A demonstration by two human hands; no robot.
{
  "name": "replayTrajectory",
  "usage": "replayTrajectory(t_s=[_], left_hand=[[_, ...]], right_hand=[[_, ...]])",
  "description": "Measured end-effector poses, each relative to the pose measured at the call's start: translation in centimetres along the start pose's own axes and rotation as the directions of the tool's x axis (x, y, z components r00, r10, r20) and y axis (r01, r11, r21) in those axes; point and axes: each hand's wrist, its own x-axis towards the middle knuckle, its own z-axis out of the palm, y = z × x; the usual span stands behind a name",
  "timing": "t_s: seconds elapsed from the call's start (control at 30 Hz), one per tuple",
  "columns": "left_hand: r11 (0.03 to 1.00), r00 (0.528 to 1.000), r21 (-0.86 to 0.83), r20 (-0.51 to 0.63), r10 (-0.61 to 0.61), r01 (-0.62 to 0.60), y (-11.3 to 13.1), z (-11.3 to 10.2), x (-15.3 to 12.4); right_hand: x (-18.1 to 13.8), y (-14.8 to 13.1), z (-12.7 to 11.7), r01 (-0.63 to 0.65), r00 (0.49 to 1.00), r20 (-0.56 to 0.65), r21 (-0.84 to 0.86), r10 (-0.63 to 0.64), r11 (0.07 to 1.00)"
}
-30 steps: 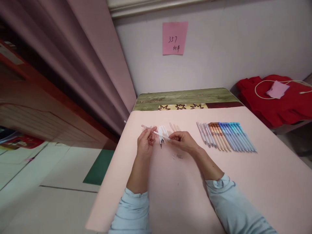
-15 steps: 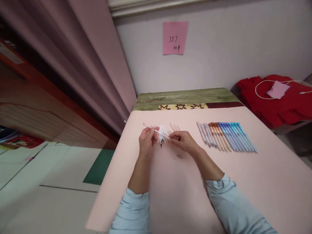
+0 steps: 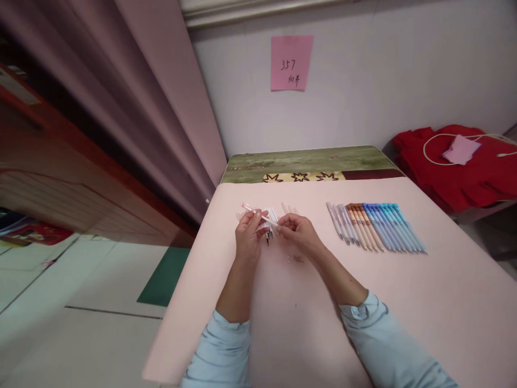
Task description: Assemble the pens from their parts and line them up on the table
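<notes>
Pen (image 3: 270,220) slants in pinching grips: left hand (image 3: 247,237) at mid-length, right hand (image 3: 301,231) at lower end, apparently for control.

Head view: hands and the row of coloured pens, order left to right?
Left hand → right hand → pale pens → brown-topped pens → blue-topped pens → turquoise-topped pens.

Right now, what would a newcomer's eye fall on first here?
Probably the row of pens, most with brown, blue or turquoise tops, on the right of the pink table cover. Next, the left hand and right hand holding a slim pale rod between them, left of that row. Then the pink note marked 357 on the wall.
</notes>
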Motion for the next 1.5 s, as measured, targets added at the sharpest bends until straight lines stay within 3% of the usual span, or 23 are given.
replayTrajectory(t_s=[0.33, 0.6, 0.87, 1.17, 1.33, 1.5], left_hand=[[0.996, 0.998, -0.086, 0.055, -0.018, 0.023, 0.1, 0.1, 0.1], [0.996, 0.998, -0.091, 0.063, -0.012, 0.018, 0.2, 0.1, -0.1], [0.995, 0.999, -0.094, 0.049, 0.018, -0.013, 0.0, 0.0, 0.2], [0.997, 0.998, -0.076, 0.067, -0.010, 0.015, 0.0, 0.1, 0.0], [0.997, 0.998, -0.080, 0.061, -0.005, 0.010, 0.0, 0.1, 0.0], [0.998, 0.998, -0.065, 0.062, -0.003, 0.007, -0.1, 0.0, 0.1]], right_hand=[[-0.4, -1.3, 0.9, -0.047, 0.997, -0.063, 0.116, 0.054, 0.992], [-0.5, -1.3, 1.1, -0.161, 0.987, 0.008, 0.133, 0.161, 0.978], [-0.4, -0.9, 1.1, -0.084, 0.996, -0.023, 0.115, 0.087, 0.990], [-0.6, -1.2, 1.0, -0.193, 0.981, 0.025, 0.137, 0.191, 0.972], [-0.5, -1.2, 1.1, -0.084, 0.996, -0.025, 0.127, 0.088, 0.988], [-0.5, -1.0, 0.9, -0.111, 0.994, 0.024, 0.116, 0.109, 0.987]])
